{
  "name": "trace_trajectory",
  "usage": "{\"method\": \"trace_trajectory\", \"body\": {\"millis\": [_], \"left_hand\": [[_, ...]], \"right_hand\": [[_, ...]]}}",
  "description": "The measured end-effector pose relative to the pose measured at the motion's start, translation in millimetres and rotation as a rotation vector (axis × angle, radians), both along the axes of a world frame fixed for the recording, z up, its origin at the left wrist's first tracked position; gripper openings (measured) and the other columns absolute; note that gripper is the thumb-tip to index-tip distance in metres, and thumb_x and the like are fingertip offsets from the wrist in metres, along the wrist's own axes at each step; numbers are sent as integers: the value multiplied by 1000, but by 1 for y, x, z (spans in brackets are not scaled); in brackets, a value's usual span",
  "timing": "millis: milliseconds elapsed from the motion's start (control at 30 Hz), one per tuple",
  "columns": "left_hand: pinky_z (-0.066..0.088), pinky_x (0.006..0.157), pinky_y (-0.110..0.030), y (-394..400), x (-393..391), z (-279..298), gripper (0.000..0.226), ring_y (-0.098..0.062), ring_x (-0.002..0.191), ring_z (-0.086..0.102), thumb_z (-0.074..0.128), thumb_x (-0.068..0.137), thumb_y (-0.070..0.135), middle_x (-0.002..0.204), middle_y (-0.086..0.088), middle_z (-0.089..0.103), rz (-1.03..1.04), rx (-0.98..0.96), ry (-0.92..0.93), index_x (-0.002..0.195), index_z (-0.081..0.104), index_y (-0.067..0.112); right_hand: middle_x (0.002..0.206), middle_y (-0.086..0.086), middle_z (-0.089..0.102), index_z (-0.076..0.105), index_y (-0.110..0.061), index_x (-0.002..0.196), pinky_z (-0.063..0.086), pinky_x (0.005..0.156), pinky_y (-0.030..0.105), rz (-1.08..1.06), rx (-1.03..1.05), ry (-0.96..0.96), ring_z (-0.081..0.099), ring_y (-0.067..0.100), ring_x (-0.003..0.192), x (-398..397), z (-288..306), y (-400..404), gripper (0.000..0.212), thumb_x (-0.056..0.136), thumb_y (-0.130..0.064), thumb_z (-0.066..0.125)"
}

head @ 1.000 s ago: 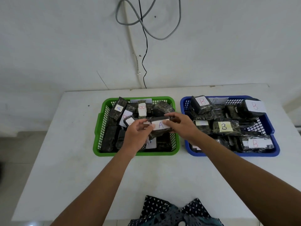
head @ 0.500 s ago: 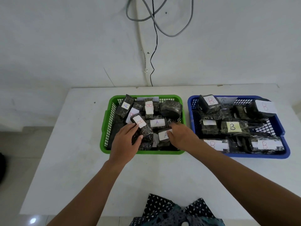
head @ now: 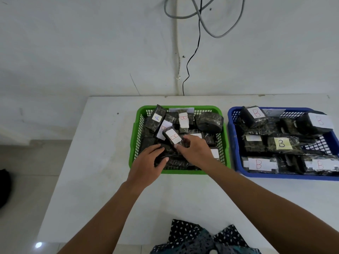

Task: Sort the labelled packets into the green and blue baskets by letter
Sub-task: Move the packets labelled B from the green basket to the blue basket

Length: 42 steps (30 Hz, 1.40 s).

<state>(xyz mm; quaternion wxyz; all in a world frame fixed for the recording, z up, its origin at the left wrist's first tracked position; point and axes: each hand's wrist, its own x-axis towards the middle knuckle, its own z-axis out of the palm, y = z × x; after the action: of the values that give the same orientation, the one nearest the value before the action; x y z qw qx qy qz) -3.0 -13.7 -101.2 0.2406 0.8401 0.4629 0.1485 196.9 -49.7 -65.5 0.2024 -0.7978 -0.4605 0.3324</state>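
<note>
Green basket [head: 133,143]: we take it as our landmark, standing on the white surface [head: 95,162]. We count many dark wrapped packets heaped in it. One at its far left corner bears a white label A [head: 157,117]; one near its far middle bears a label B [head: 183,120]; a bulky unlabelled packet [head: 209,121] lies at its far right corner.

Packet with red B label [head: 172,136]: at the basket's middle, tilted. Our right hand [head: 195,152] reaches into the basket, its fingers [head: 185,139] curled round this packet's near end, gripping it.

Left hand [head: 148,162]: at the basket's near left, over its front rim. Its fingers curl round a dark packet [head: 161,156] with no label showing, thumb on the near side.

Blue basket [head: 233,143]: just right of the green basket, apart from it. We see packets in it marked B, among them one with a yellow label [head: 281,143] and one at its near left [head: 258,163].

Cables [head: 200,24]: on the wall beyond the green basket.

Patterned dark cloth [head: 198,237]: nearer us than the green basket, at the surface's near edge.
</note>
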Motion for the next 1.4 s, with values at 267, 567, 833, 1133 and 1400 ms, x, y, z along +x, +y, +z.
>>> {"method": "trace_trajectory", "body": {"millis": [267,567,833,1133,1400], "left_hand": [[51,88,-22,16,41,33,48,-5,111,60,66,93,41,120,15,61,381,-300,-426,137,57,23],[62,79,-36,-24,139,63,22,-21,101,70,72,89,6,108,-12,70,470,-1024,-923,107,60,5],[56,97,-34,-86,221,53,20,-12,107,68,75,89,26,111,3,73,325,-833,-634,108,69,20],[49,106,-46,-116,267,17,50,-22,128,57,54,97,32,139,-5,60,335,-403,-295,145,50,16],[56,95,-42,-113,274,11,43,-24,110,67,59,98,16,127,-10,68,365,-315,-146,140,55,8]], "right_hand": [[111,-4,70,69,-18,123,56,93,31,-97,130,450,66,14,104,24,17,-9,46,81,-7,81],[122,9,68,57,-17,133,56,97,43,-600,348,830,68,24,111,107,22,-73,59,80,-12,82],[106,14,72,60,-8,121,60,80,35,-916,551,982,72,24,93,177,37,-122,37,87,-4,74],[107,-3,72,67,-20,124,60,83,30,-7,211,251,70,14,92,253,46,-135,33,93,-10,68],[127,1,67,61,-18,131,47,102,29,398,-84,74,61,17,116,250,17,-131,38,94,-17,67]]}}
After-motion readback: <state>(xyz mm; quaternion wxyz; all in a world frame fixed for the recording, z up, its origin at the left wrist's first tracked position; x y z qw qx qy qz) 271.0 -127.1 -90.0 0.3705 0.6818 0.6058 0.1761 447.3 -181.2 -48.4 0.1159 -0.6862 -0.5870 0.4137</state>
